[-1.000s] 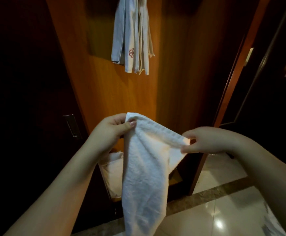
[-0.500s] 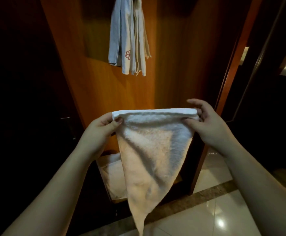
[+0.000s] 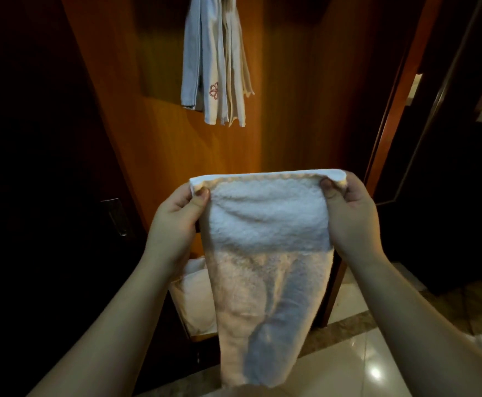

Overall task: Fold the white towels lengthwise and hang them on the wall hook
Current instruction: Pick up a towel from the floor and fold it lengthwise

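White towel [image 3: 265, 253] held up in front of the wooden wall panel [image 3: 291, 110], long axis running vertical, top hem level and stretched flat between both hands, bottom end hanging free toward the glossy tile floor [image 3: 363, 368]. Left hand [image 3: 176, 222] pinches the top left corner, thumb on the near face, fingers curled behind the cloth; right hand [image 3: 348, 213] pinches the top right corner the same way. Towel looks thick and terry-looped, narrowing a little toward its lower end; upper band reads bright white, lower part shadowed and tinged warm by the panel's light. A fold or doubled layer shows across the upper third. Above the held towel, hung towels [image 3: 217, 67] dangle in a narrow bunch against the panel, one bearing a small red embroidered flower; the hook itself is out of frame. Behind and below the held towel, more white cloth [image 3: 197, 299] sits in a low open compartment.
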A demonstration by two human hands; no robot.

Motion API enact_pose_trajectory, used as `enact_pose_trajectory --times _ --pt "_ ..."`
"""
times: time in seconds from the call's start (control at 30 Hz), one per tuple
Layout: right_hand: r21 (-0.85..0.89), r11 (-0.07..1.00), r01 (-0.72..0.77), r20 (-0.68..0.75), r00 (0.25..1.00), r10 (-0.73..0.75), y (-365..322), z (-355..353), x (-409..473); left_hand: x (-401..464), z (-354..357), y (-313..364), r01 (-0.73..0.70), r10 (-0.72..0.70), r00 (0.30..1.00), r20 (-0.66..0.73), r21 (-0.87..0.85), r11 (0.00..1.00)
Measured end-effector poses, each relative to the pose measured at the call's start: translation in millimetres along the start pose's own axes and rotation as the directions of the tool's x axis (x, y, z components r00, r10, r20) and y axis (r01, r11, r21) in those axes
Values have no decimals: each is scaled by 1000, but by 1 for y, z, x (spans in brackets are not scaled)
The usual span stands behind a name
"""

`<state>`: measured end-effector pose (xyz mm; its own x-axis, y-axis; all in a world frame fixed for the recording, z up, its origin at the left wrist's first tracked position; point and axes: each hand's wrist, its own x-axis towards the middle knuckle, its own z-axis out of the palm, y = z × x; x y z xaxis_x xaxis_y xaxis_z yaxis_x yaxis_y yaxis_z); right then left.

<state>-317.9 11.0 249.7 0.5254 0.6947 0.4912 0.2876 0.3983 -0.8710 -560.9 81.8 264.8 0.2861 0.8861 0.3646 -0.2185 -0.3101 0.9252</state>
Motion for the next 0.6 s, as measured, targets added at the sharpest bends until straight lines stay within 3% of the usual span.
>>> enact_pose_trajectory --times 0.2,0.27,0.3,0.37,0.43,0.5,0.6 --pt "19 1000 -22 40 999 21 -2 -11 -1 -2 2 4 55 -54 998 16 -49 997" --pt "70 995 -65 138 989 55 -2 -17 1 -2 2 4 81 -80 997 16 -68 994" --pt "151 979 -139 241 965 100 -2 -20 3 -2 1 5 94 -93 995 20 -80 992" --pt "302 865 -400 514 833 205 -3 -26 6 -3 1 7 117 -113 993 38 -96 989" --pt "273 788 -552 675 694 253 -6 -33 8 -6 1 8 126 -120 991 60 -97 987" --pt "277 751 -600 714 652 258 -8 -39 9 -10 -1 11 118 -111 992 67 -111 987" --pt "370 690 -623 726 657 203 -15 -39 4 -18 -6 16 74 -51 993 109 -223 972"
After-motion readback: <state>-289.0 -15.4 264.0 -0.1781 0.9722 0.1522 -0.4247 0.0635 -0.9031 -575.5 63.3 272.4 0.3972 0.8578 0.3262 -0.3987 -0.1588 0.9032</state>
